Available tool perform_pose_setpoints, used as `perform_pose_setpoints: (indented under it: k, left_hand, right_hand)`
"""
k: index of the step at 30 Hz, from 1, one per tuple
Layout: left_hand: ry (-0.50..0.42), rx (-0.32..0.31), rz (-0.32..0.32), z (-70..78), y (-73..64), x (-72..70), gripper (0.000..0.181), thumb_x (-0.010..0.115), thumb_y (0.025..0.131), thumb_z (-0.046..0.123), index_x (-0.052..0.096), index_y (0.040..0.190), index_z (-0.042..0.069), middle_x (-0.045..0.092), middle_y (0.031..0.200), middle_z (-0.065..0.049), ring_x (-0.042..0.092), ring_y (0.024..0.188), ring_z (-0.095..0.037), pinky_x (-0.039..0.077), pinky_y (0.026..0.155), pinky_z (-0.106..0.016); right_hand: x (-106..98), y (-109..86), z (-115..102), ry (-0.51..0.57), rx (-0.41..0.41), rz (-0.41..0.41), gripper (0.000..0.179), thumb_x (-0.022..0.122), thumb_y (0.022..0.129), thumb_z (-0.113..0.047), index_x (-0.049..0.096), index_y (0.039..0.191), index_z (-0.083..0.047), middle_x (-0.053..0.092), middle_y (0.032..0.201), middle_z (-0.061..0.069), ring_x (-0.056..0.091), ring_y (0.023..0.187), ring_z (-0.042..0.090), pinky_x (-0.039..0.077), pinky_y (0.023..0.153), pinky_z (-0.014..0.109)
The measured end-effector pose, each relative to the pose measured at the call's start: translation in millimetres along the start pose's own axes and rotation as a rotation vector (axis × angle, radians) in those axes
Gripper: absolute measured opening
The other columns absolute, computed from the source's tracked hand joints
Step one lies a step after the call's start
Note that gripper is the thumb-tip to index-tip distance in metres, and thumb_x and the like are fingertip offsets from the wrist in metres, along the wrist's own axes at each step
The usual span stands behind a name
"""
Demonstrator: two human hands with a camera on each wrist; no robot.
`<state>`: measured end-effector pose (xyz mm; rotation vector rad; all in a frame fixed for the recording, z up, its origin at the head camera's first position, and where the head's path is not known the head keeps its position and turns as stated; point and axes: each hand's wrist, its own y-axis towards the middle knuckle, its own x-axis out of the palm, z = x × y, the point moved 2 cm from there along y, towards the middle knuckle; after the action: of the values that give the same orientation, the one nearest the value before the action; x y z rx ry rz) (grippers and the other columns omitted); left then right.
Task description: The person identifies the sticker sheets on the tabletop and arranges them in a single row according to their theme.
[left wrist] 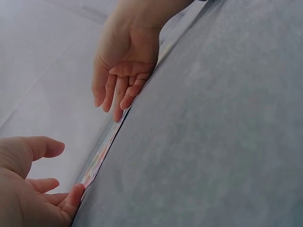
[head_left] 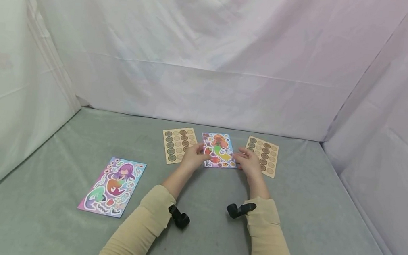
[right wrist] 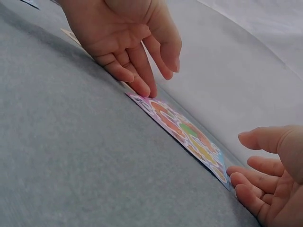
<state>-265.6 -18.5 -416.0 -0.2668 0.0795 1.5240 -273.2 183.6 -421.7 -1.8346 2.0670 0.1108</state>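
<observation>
A mermaid sticker sheet (head_left: 220,147) with pink and blue edges lies flat on the grey cloth between both hands. My left hand (head_left: 193,158) is at its left edge, fingertips touching that side. On the opposite edge, the right hand (head_left: 248,162) has its fingertips against the sheet's border. Seen from the right wrist, the left hand (right wrist: 128,47) reaches down with fingers loosely extended, and the right hand (right wrist: 281,177) has its thumb raised apart from the fingers. Tan sheets of round stickers lie on either side, the left one (head_left: 173,141) and the right one (head_left: 271,157) each partly covered by a hand.
A larger sticker sheet with a purple-haired mermaid (head_left: 113,188) lies at the left of the grey table cloth (head_left: 201,244). White curtains (head_left: 207,91) enclose the back and both sides. Small black devices are strapped at both sleeve cuffs.
</observation>
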Motion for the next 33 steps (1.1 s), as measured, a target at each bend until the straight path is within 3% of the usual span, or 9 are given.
perform_pose_setpoints:
  k: [7, 15, 22, 33]
  left_hand:
    - [0.001, 0.008, -0.004, -0.1, 1.1, 0.5, 0.061, 0.069, 0.086, 0.01, 0.044, 0.141, 0.002, 0.047, 0.14, -0.018, 0.041, 0.13, -0.034, 0.037, 0.104, -0.043]
    - [-0.072, -0.009, 0.013, -1.7, 1.6, -0.3, 0.059, 0.069, 0.085, 0.008, 0.047, 0.14, 0.005, 0.05, 0.137, -0.017, 0.045, 0.127, -0.032, 0.041, 0.101, -0.042]
    - [-0.103, -0.001, 0.072, -1.8, 2.3, -0.1, 0.054, 0.067, 0.084, 0.005, 0.051, 0.136, 0.004, 0.057, 0.129, -0.016, 0.053, 0.117, -0.029, 0.046, 0.094, -0.039]
    - [-0.113, 0.038, 0.148, -2.8, 1.8, 0.4, 0.048, 0.064, 0.083, -0.006, 0.058, 0.129, 0.008, 0.061, 0.121, -0.011, 0.056, 0.108, -0.024, 0.049, 0.09, -0.034]
  right_hand:
    - [0.2, -1.7, -2.4, -0.013, -0.003, -0.013, 0.054, 0.066, 0.09, -0.022, 0.048, 0.139, -0.006, 0.058, 0.129, 0.016, 0.06, 0.109, 0.028, 0.048, 0.08, 0.03]
    - [-0.3, -2.9, -2.8, 0.032, 0.037, 0.009, 0.053, 0.066, 0.091, -0.021, 0.048, 0.139, -0.009, 0.057, 0.131, 0.014, 0.057, 0.111, 0.025, 0.046, 0.082, 0.031]
    - [0.9, -3.1, -4.1, 0.08, 0.056, 0.041, 0.051, 0.068, 0.089, -0.017, 0.051, 0.136, -0.008, 0.059, 0.128, 0.013, 0.057, 0.112, 0.025, 0.047, 0.084, 0.031]
    - [0.7, -5.6, -5.0, 0.156, 0.077, 0.08, 0.05, 0.07, 0.086, -0.007, 0.054, 0.134, -0.007, 0.062, 0.121, 0.014, 0.06, 0.109, 0.024, 0.049, 0.089, 0.033]
